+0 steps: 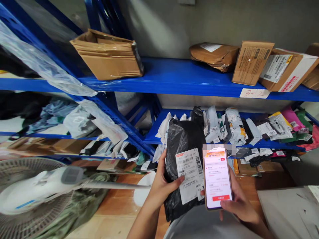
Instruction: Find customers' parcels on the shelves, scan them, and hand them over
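My left hand [165, 184] grips a black plastic parcel [180, 136] by its left side, the thumb pressed over the white shipping label [190, 174] on its front. The parcel is tilted up in front of my body. In my right hand [238, 200] is a smartphone [218, 179], its lit screen facing me. The right thumb rests near a red button at the bottom of the screen. The phone overlaps the parcel's lower right edge and part of its label.
Blue metal shelving [164, 76] spans the view, with an open cardboard box [109, 56] and several cartons above. Bagged parcels [235, 124] line the lower shelf. A white pedestal fan [57, 186] stands at left, over green cloth [82, 209]. A grey panel [286, 209] lies at lower right.
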The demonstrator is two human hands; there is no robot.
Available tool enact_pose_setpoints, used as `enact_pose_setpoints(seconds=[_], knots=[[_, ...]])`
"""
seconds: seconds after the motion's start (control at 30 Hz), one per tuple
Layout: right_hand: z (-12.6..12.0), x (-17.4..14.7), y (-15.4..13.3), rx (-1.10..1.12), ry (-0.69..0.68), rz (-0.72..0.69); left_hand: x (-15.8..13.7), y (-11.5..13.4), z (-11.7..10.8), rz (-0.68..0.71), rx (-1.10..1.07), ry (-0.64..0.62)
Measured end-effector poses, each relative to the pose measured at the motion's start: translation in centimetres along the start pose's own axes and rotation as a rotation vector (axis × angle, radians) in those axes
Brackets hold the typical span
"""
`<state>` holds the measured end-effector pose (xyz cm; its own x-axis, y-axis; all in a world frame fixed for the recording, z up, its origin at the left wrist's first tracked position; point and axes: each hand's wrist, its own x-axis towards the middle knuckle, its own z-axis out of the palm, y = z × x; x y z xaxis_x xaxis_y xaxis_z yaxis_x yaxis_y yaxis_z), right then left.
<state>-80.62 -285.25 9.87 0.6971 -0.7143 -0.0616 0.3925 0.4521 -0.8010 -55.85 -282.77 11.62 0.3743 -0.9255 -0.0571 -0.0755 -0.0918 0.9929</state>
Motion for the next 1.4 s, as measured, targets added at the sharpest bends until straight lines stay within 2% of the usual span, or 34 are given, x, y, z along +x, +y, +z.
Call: enact_pose_setpoints(seconds=[0.33,0.6,0.8,0.93,1.2,1.4], knots=[[0.0,0.1,-0.2,-0.050,-0.006,-0.008,-0.1,-0.7,-0.4,0.018,0.009,-0.005],[-0.1,0.1,-0.2,-0.034,0.000,-0.021,-0.1,-0.2,-0.1,-0.022,-0.003,-0.013],[0.2,-0.1,-1.2,-0.126,0.025,0.064,-0.3,0.2,0.0,-0.002,-0.013,-0.011],[0.5,-0.1,-1.5,-0.128,0.054,0.073,-0.3,0.2,-0.2,-0.006,-0.025,-0.021],[0.6,0.2,-0.7,-0.093,0.030,0.009,-0.1,-0.6,-0.8,0.005,-0.027,-0.032],[0.6,0.5,-0.2,-0.038,0.000,-0.049,0.1,-0.5,-0.6,-0.006,-0.046,0.015]])
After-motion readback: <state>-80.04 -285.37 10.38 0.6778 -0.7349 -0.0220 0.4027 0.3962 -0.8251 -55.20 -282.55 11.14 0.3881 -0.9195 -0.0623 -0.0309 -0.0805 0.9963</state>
